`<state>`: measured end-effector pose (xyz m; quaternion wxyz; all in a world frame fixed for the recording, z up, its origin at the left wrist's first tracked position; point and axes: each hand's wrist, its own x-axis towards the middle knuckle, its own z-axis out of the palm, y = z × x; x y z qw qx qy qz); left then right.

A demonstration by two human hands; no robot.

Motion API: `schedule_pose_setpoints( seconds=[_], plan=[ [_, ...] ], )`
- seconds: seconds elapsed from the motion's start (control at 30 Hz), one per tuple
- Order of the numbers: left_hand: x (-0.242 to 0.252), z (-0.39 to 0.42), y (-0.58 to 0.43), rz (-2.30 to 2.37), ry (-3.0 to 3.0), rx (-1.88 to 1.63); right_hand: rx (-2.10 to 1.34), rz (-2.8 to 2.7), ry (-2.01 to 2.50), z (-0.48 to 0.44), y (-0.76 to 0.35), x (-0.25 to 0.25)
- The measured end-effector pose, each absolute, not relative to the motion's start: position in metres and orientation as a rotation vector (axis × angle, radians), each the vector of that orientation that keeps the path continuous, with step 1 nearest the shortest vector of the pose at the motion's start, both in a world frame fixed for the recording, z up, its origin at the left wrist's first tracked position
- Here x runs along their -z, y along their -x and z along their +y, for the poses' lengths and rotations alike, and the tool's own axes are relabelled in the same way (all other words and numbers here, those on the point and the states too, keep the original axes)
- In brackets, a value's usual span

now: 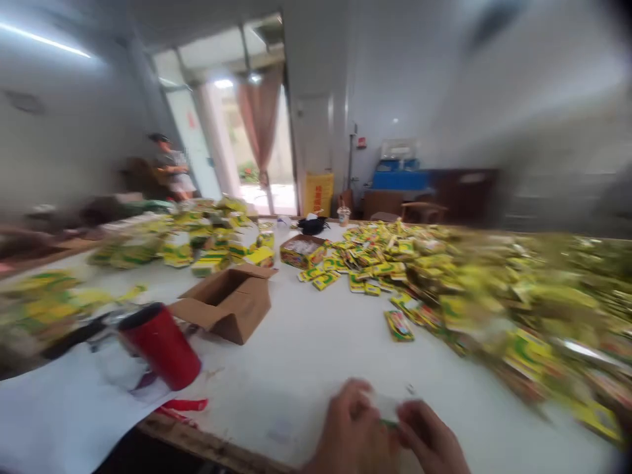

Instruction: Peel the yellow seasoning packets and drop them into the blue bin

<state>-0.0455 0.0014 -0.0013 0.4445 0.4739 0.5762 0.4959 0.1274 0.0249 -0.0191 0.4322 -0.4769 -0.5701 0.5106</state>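
Observation:
At the front of the white table (296, 355), my left hand (348, 421) is closed, its fingers bent. Close by on its right, my right hand (429, 434) is closed too, thumb and fingers pinched together. Between them is a small pale packet with a green edge (389, 422), largely covered by the fingers and blurred. Beyond my hands lies a single yellow-and-green packet (398, 326), apart from the large heap of similar packets (385, 257) on the right.
On the left stand an open cardboard box (247, 303) and a red cylinder (165, 349). A display box (302, 250) sits farther back beside a black bag (313, 225) and a cup (343, 214). More yellow packs (212, 260) lie at left. A person (172, 168) stands near the doorway.

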Motion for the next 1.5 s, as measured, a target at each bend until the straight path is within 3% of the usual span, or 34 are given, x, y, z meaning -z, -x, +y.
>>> schedule_pose_setpoints(
  seconds=[0.2, 0.67, 1.03, 1.3, 1.5],
  plan=[
    [0.021, 0.025, 0.049, 1.29, -1.146, -1.151, -1.376, -1.399, 1.153, 0.041, -0.139, 0.018],
    [0.007, 0.023, 0.059, 1.219, -1.475, -1.058, -1.354, -1.411, 1.235, 0.037, -0.137, -0.004],
    [0.013, 0.006, 0.06, 1.053, -1.53, -1.103, -1.046, -1.585, 1.108, 0.015, -0.13, 0.006],
    [0.01, -0.009, 0.042, 1.221, -1.216, -1.061, -1.07, -1.462, 1.163, 0.007, -0.131, 0.003],
    [0.006, -0.008, 0.033, 1.198, -1.305, -1.031, -0.929, -1.744, 1.138, 0.005, -0.137, -0.013]
  ],
)
